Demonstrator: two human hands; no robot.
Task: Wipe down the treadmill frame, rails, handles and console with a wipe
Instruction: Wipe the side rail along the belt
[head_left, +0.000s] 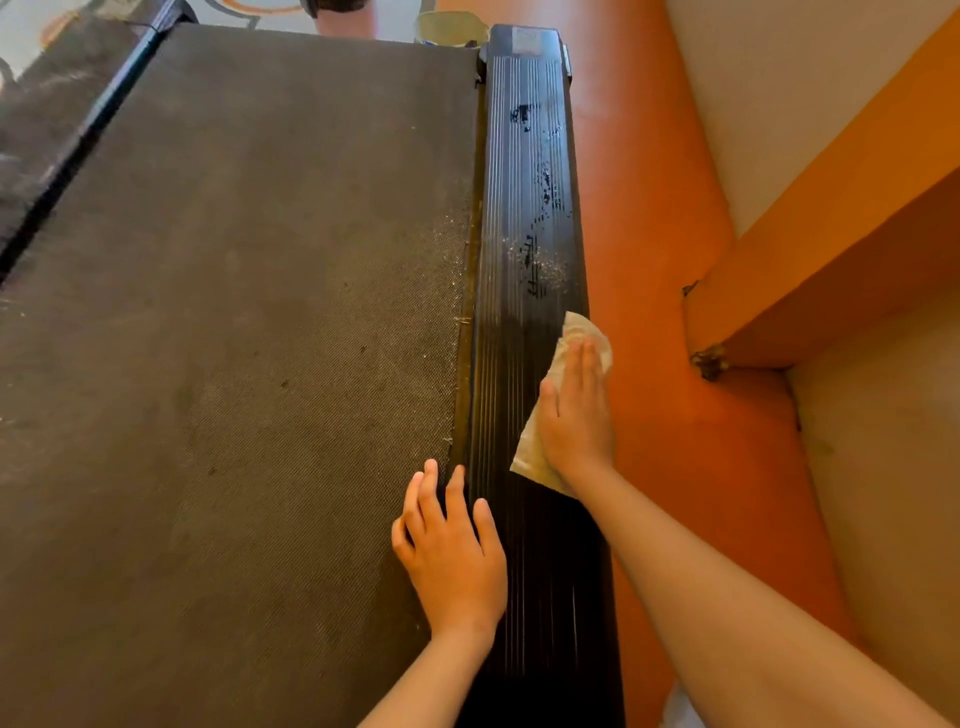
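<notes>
The white wipe (527, 449) lies flat on the treadmill's black ribbed side rail (511, 156), towards the rail's outer edge and about halfway along its visible length; the right hand (574, 410) presses on it with straight, close-set fingers, palm down, so that the wipe shows past the fingertips at the far end and past the heel of the hand at the near end; the left hand (452, 556) rests nearer the camera, fingers spread and flat, lying across the seam where the rail meets the grey running belt (234, 312), holding nothing; beyond the wipe the rail bears wet streaks and droplets (545, 182) and a scatter of pale specks (540, 260); at the rail's far end sits a small pale label (530, 39), its writing too blurred to read; no other lettering can be made out; right of the rail runs an orange floor (649, 234), then a beige wall (805, 104) with an orange ledge (831, 249) jutting from it.
</notes>
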